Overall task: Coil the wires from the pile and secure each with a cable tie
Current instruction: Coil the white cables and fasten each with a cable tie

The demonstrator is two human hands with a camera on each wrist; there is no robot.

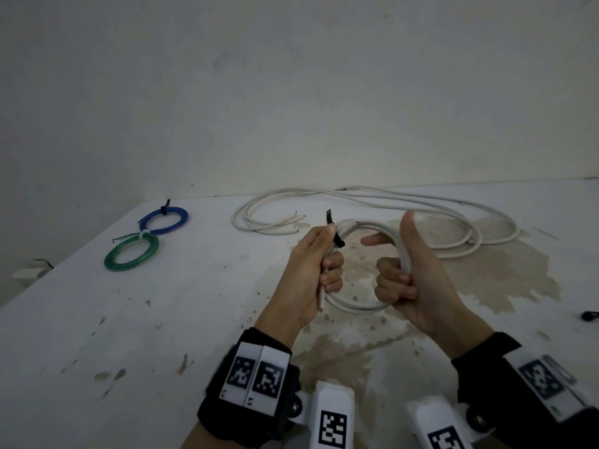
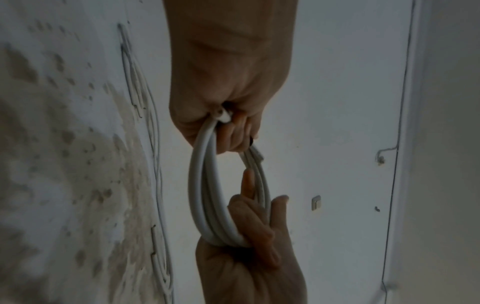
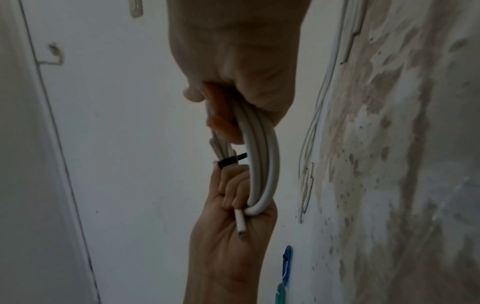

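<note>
a: what's lying round you?

b: blue coil (image 1: pixel 164 219) and green coil (image 1: pixel 131 252) far left on the table (image 1: pixel 97 319), each tied, touching. loose white wires (image 1: pixel 372 202) sprawl just behind your hands, w/ cut ends showing.

a: and the one i'm on?

b: white coil (image 1: pixel 353 306), several loops, held up over the table btwn both hands. your left hand (image 1: pixel 316 270) is wrapped round its left side plus a black cable tie (image 1: pixel 334 230); a cut end pokes out below. right hand (image 1: pixel 415 280) clutches the right side, thumb up, index finger out.

a: surface?

b: white top, brown stains under you, plain wall behind.
</note>
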